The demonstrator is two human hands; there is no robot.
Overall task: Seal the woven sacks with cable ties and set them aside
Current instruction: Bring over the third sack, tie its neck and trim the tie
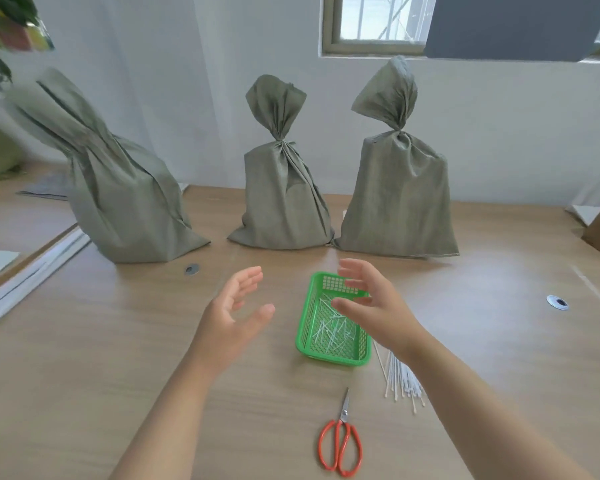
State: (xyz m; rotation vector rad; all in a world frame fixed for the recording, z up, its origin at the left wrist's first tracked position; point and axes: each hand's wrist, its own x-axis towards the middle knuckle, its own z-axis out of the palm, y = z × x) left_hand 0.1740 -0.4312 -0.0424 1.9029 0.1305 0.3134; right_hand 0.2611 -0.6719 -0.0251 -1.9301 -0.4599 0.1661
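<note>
**Grip state.** The left grip [236, 306] and right grip [368, 299] are both wide: fingers spread, palms facing each other, holding nothing. Both hover above the table [84, 341] near its middle. The right grip is over the far end of the basket [309, 306].

**Sacks.** Three sacks stand in a row toward the far edge.
- The middle sack [281, 195] and right sack [399, 195] have necks pinched tight. They are judged sealed, though no tie can be made out.
- The left sack [118, 188] has a loosely gathered neck that widens toward the top. It is judged unsealed.

**Governing relation.** The left sack lies far-left of both grips, well apart from them, and the left grip is the nearer. Its long axis leans from the base up toward the far-left corner, so the neck sits off-centre from the base. A reach for the neck should aim left of the sack body.

**Ties.** The cable ties [400, 382] lie in a bundle just beside the basket, on its right. They run roughly from far edge to near edge, with their heads toward the near edge. The right forearm passes over them, so the right grip is the nearer.

**Containers.** The basket holds short white offcuts [329, 332], not whole ties. The scissors [340, 441] lie closed near the near edge.
</note>
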